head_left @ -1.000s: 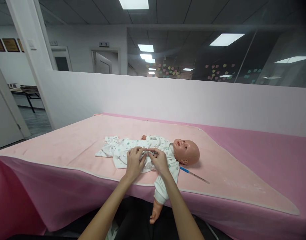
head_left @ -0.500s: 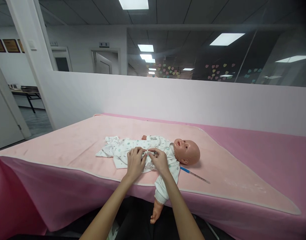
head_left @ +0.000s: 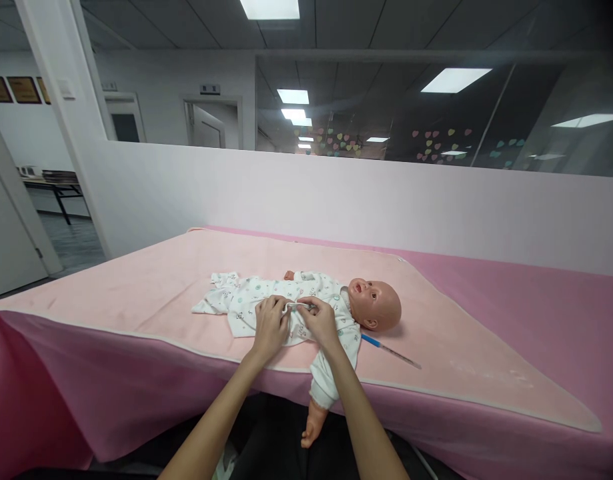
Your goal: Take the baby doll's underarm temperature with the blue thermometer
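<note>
A baby doll (head_left: pixel 381 303) lies on its back, head to the right, wearing a white patterned romper (head_left: pixel 246 300). Over the doll's middle, my left hand (head_left: pixel 272 327) is closed on the romper's front edge. My right hand (head_left: pixel 319 323) pinches the same edge just to the right, its fingertips close to those of the left. Whatever fastening is between the fingers is too small to make out. One doll arm (head_left: pixel 313 423) hangs over the table's near edge, between my forearms. The doll's other hand (head_left: pixel 289 275) shows on the far side.
A thermometer-like stick with a blue end (head_left: pixel 371 341) lies beside the doll's head. Beneath is a pale pink blanket (head_left: pixel 151 280) on a darker pink table cover (head_left: pixel 551 293). A white half wall (head_left: pixel 336 200) with glass above it stands behind the table.
My left fingers have shifted slightly on the cloth edge, and more of the edge shows between the hands. The doll and the stick stay where they were.
</note>
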Available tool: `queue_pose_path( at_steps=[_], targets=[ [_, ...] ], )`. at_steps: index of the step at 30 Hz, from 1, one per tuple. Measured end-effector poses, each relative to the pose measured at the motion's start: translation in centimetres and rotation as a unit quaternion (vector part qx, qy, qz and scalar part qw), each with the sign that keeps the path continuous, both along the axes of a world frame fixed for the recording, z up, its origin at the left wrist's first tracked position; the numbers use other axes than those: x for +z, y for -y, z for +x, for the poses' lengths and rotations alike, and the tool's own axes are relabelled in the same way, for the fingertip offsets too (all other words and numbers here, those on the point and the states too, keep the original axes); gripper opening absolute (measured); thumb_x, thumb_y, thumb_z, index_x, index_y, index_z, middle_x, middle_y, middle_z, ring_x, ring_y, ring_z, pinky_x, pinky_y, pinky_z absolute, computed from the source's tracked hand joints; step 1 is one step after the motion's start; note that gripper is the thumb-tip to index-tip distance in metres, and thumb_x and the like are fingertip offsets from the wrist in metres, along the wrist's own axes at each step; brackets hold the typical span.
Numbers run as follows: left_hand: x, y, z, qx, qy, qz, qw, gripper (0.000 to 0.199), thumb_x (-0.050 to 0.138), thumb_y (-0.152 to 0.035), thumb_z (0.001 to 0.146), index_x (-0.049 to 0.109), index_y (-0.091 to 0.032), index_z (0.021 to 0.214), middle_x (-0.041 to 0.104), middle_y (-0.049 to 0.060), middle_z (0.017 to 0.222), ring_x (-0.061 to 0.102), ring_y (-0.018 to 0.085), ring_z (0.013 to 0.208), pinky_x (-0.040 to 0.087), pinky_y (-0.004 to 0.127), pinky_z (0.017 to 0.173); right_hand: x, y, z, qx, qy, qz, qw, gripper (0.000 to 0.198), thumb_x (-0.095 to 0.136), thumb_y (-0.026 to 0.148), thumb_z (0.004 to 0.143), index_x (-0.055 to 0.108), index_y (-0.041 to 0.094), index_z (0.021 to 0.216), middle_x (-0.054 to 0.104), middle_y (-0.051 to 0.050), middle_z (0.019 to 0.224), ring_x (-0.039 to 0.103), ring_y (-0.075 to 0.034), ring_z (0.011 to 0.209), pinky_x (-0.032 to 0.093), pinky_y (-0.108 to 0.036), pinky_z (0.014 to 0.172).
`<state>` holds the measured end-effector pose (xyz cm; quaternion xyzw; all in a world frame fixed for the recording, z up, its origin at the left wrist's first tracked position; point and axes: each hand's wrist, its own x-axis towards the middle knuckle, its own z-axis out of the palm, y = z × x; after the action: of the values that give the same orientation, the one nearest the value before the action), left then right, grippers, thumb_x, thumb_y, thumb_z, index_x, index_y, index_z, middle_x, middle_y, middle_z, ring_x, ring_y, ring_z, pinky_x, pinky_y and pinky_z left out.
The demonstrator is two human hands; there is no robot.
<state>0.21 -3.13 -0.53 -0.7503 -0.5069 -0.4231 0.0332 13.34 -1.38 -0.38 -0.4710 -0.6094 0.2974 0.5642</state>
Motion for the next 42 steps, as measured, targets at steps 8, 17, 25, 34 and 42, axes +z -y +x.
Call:
queue_pose_path(
  at_steps=[8,17,25,34,42],
  targets=[
    [0.3,0.2,0.0,-0.017,0.035,-0.015,0.999,0.027,0.035,-0.015,0.084,0.059,-0.025,0.089,0.058,0.002,0.092,0.05,0.019,0.094,0.033,0.037,0.084,0.2,0.2,0.0,0.001,0.019,0.038,0.999,0.022,0.057,0.034,0.071,0.068,0.017,0.078,0.067,-0.004,0.074,0.054,-0.013,0.056,0.04,-0.022,0.05],
    [0.4,0.2,0.1,0.007,0.023,-0.001,1.0,0.024,0.036,-0.029,0.089,0.059,-0.024,0.094,0.058,0.002,0.093,0.05,0.018,0.092,0.034,0.035,0.083,0.3,0.4,-0.3,-0.048,0.101,0.083,0.99,0.017,0.055,0.025,0.073,0.069,0.018,0.08,0.067,-0.003,0.081,0.056,-0.015,0.067,0.043,-0.025,0.062],
    [0.3,0.0,0.1,0.015,0.002,-0.005,1.0,0.022,0.038,-0.028,0.087,0.059,-0.022,0.09,0.058,0.003,0.091,0.049,0.019,0.089,0.033,0.034,0.079,0.3,0.4,-0.2,-0.05,0.093,0.082,0.991,0.016,0.054,0.025,0.074,0.068,0.019,0.08,0.067,-0.003,0.082,0.058,-0.016,0.07,0.044,-0.026,0.064],
    [0.7,0.4,0.2,-0.008,0.051,-0.016,0.999,0.016,0.043,-0.019,0.078,0.058,-0.022,0.078,0.059,0.001,0.084,0.049,0.019,0.087,0.032,0.035,0.082,0.1,0.5,-0.2,-0.041,0.123,0.103,0.986,0.02,0.046,0.021,0.078,0.066,0.02,0.081,0.065,-0.003,0.085,0.059,-0.017,0.079,0.043,-0.027,0.069],
    [0.0,-0.3,-1.2,0.046,0.224,0.004,0.974,0.02,0.036,-0.015,0.071,0.033,-0.02,0.052,0.044,0.0,0.058,0.044,0.017,0.066,0.035,0.03,0.063,0.0,0.8,-0.4,-0.076,0.088,0.139,0.983,0.021,0.045,0.028,0.082,0.062,0.018,0.084,0.063,-0.005,0.084,0.057,-0.017,0.074,0.042,-0.026,0.064]
  ],
)
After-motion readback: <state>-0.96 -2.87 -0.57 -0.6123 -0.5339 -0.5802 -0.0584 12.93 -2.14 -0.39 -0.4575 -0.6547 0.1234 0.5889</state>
